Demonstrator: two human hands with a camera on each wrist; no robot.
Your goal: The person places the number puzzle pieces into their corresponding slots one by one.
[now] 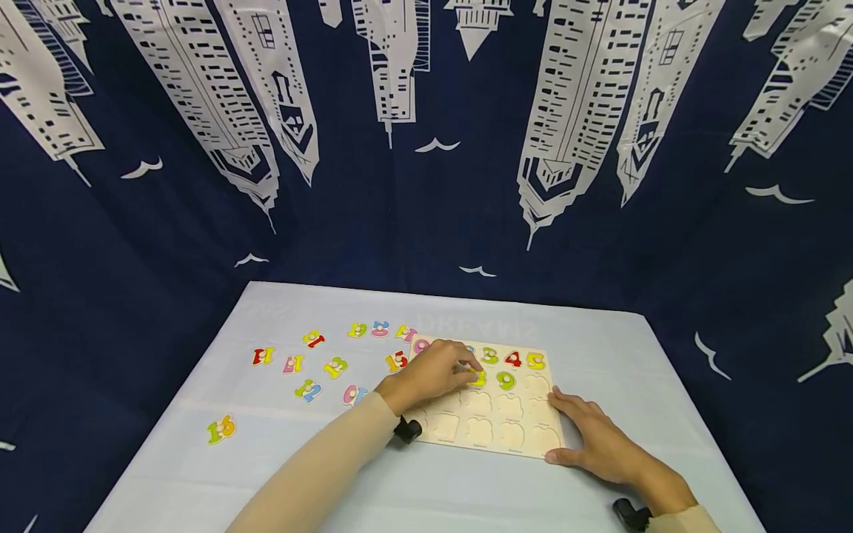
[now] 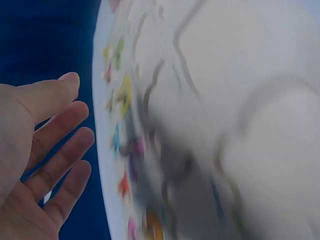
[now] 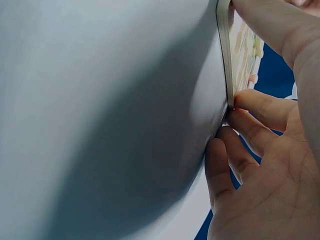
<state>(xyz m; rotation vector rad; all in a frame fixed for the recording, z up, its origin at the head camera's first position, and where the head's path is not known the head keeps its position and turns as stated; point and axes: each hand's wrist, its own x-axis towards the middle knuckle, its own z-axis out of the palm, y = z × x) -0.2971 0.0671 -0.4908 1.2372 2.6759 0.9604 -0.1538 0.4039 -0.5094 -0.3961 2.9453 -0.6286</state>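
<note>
Pale tablecloth [image 1: 200,474], wooden number board [image 1: 493,429] (mostly bare slots), both hands flat, ungripping.

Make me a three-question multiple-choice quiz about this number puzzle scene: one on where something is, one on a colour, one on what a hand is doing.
1. Where do the loose number pieces lie?
A. On the table left of the puzzle board
B. Stacked on the board
C. On the blue curtain

2. What colour is the 4 in the board's top row?
A. Blue
B. Red
C. White

3. What is the right hand doing?
A. Lifting a piece in the air
B. Making a fist away from the board
C. Resting flat against the puzzle board at its near right corner

Answers:
1. A, the head view shows them scattered on the pale table to the board's left.
2. B, it sits red between the green 3 and the yellow 5.
3. C, its fingers touch the board's edge, holding nothing.
</note>
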